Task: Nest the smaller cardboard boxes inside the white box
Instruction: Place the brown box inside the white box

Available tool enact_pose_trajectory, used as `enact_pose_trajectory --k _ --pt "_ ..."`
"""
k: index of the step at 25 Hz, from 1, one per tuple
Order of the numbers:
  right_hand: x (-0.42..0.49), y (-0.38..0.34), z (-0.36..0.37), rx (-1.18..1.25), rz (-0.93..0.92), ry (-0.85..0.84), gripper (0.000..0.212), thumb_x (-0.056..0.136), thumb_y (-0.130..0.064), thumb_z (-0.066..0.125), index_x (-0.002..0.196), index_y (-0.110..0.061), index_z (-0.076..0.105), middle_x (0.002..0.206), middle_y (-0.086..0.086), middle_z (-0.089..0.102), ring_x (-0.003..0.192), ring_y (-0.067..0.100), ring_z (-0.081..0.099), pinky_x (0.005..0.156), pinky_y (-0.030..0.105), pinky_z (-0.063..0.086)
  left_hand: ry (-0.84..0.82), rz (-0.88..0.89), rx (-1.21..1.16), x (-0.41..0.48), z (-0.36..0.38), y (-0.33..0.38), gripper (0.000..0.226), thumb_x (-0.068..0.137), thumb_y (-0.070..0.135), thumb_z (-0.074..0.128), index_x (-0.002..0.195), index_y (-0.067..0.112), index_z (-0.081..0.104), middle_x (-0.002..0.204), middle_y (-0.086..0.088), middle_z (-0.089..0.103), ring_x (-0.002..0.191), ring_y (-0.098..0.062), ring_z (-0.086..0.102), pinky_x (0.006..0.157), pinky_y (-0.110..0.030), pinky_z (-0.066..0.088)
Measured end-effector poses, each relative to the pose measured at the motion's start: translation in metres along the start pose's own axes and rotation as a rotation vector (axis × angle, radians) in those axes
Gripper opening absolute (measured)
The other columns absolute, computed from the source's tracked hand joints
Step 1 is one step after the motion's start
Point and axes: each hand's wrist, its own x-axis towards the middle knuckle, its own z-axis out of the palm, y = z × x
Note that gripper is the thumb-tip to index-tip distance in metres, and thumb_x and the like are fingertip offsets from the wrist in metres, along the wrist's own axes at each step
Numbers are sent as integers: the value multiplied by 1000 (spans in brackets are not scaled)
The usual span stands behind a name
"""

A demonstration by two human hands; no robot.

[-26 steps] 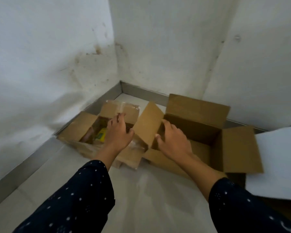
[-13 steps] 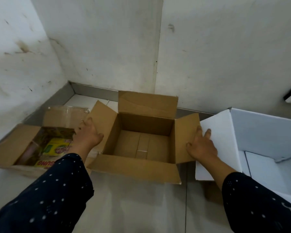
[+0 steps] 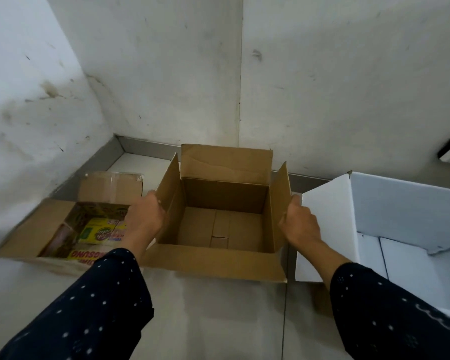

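Centre of frame: empty brown cardboard box point(image 3: 222, 224), on the floor, top open, side flaps raised. Left hand point(image 3: 144, 219) closed on the left flap; right hand point(image 3: 300, 224) closed on the right flap. Right edge: white box point(image 3: 405, 211), open, just beside. Lower left: second brown box point(image 3: 37, 229), holding packets. Best lifted level by the walls, not the flaps alone, then lowered squarely past the white flap point(image 3: 327, 216).

Empty box point(image 3: 221, 229) sits between filled box point(image 3: 63, 229) left, white box point(image 3: 400, 229) right.
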Motion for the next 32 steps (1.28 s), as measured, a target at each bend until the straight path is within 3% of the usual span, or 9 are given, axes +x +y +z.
enact_pose_trajectory --k 4,8,11,14,17,20,25,29,32 --pt "1 -1 -50 -9 -43 33 39 93 -16 56 128 -9 40 86 11 59 63 17 53 54 26 42 103 9 -10 -16 -44 26 18 97 21 42 102 9 54 80 -6 55 73 -23 57 61 -36 46" --pt "-1 7 -121 33 -111 127 35 93 -11 54 124 -8 40 76 7 50 52 12 44 42 22 26 228 57 -26 -38 -101 71 18 96 21 44 103 8 55 75 -7 57 67 -22 56 57 -33 42" --pt "-9 23 -182 44 -147 208 38 93 -12 53 128 -7 38 80 9 50 60 17 50 49 26 35 309 110 -37 -60 -147 114 20 96 20 44 106 6 55 79 -10 61 70 -25 59 58 -37 48" --pt "-19 48 -241 52 -161 300 40 93 -13 54 129 -7 38 83 9 50 68 22 52 57 31 39 405 151 -33 -79 -183 162 21 96 18 44 106 3 56 77 -11 58 65 -23 52 54 -33 40" --pt "-30 87 -296 37 -154 380 37 93 -13 54 126 -7 40 77 8 48 64 21 50 53 30 36 465 183 -61 -103 -204 215 23 96 20 45 108 4 57 84 -14 63 67 -22 53 52 -30 37" --pt "-40 137 -344 0 -115 423 36 92 -12 55 125 -6 40 65 2 40 55 16 44 49 28 34 480 242 -128 -128 -206 269 24 96 21 45 109 5 59 92 -14 68 77 -28 64 55 -30 41" --pt "-61 227 -386 -92 -8 409 36 92 -11 53 125 -6 40 71 8 49 58 19 49 46 28 37 384 321 -227 -166 -174 347 26 97 22 44 108 5 60 95 -14 69 82 -30 66 58 -30 44" --pt "-69 296 -377 -57 72 335 37 92 -8 53 127 -7 40 85 13 57 69 25 61 60 40 57 278 318 -276 -193 -123 389 26 98 24 42 109 6 58 95 -12 68 77 -25 63 57 -29 41" --pt "-63 334 -348 -5 134 234 47 92 -7 52 136 -9 35 88 14 58 72 25 64 67 44 60 277 311 -300 -190 -106 410 25 98 25 43 107 7 58 93 -12 67 70 -19 54 54 -28 38"
